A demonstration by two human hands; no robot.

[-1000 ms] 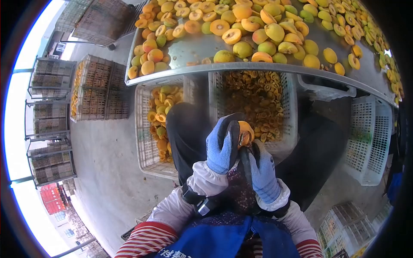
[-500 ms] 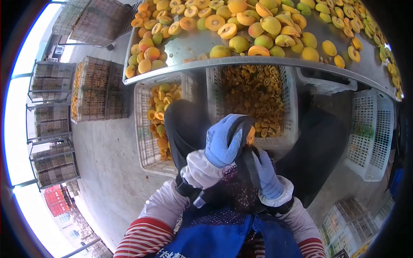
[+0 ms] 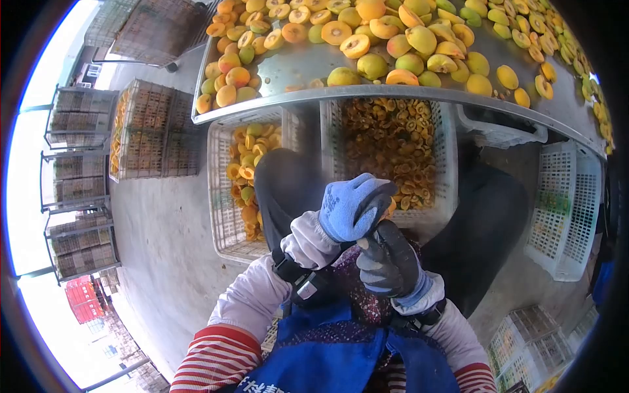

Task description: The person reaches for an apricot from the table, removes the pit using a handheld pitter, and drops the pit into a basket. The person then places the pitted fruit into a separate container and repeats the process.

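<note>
Lifted slightly, left hand [image 3: 350, 206] grips an apricot [image 3: 390, 207]; right hand [image 3: 386, 259] curls closed at five o'clock; table [image 3: 295, 65] fruit remains uncut.

Open air directly above the lap, between the two knees. Ahead, blocked from above by the bench [image 3: 393, 97] edge, crowded with fruit [image 3: 373, 65]. Under that edge, two white crates [image 3: 219, 196] side by side, open on top and partly filled. Bare floor [image 3: 164, 249] free on the left, up to stacked wire racks [image 3: 78, 177]. More empty crates [image 3: 563, 216] standing close on the right.
</note>
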